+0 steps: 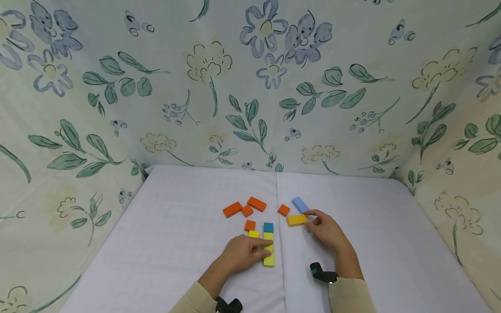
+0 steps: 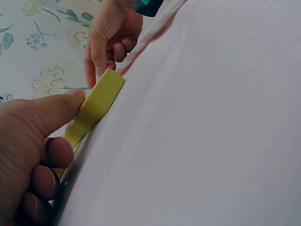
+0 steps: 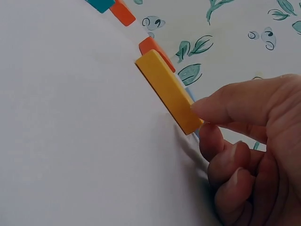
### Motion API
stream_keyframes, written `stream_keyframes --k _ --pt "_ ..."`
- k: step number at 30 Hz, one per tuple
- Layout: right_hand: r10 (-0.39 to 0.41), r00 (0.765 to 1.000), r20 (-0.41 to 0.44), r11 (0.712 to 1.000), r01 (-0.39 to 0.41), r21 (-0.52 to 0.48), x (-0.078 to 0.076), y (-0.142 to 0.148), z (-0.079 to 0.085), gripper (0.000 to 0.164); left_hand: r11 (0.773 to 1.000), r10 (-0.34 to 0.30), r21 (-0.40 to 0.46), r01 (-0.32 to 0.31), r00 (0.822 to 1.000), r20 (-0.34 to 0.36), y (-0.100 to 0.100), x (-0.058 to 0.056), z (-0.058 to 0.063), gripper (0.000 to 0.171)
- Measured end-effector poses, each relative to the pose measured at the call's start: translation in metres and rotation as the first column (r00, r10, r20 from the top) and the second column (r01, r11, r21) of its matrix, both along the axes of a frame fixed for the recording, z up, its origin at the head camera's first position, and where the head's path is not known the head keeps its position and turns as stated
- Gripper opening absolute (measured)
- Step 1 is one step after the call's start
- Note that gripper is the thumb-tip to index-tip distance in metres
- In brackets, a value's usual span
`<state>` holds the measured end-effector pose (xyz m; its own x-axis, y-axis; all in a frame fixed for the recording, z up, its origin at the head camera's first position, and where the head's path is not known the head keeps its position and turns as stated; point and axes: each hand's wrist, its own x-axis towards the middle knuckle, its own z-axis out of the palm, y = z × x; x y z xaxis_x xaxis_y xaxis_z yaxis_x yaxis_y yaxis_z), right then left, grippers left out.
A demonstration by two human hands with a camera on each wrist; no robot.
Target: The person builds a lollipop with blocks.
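Note:
My left hand [image 1: 243, 252] holds a long yellow block [image 1: 268, 261] with thumb and index finger, the fingertips lying across it. In the left wrist view the thumb rests on this yellow block [image 2: 96, 106] and the other fingers curl below. A teal block [image 1: 268, 227] tops the yellow column, and a small yellow block [image 1: 253, 234] lies just left of it. My right hand [image 1: 326, 230] pinches the right end of an orange-yellow block [image 1: 296, 220]; the right wrist view shows the thumb on that block [image 3: 167, 92] and the remaining fingers curled.
A blue block [image 1: 300, 204] and a small orange block [image 1: 283, 210] lie beyond the orange-yellow one. Several other orange blocks [image 1: 232, 209] are scattered to the left. White cloth [image 1: 176, 243] covers the table, with a seam down the middle; flowered curtains [image 1: 242, 87] hang around it.

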<state>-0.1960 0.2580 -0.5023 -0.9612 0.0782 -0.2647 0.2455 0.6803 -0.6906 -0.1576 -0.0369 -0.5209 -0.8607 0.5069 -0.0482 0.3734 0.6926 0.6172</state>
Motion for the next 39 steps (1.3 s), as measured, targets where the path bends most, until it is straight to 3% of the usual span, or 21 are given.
stream_keyframes --k 25,39 --pt "0.002 1.000 0.012 1.000 -0.002 0.003 -0.001 -0.005 -0.007 0.038 1.000 -0.001 0.007 0.001 1.000 -0.016 0.000 -0.002 -0.002 0.035" --pt "0.059 0.996 -0.067 0.998 -0.061 -0.017 -0.003 -0.022 -0.008 0.034 1.000 -0.011 0.002 0.011 1.000 -0.017 -0.001 -0.002 -0.003 0.036"
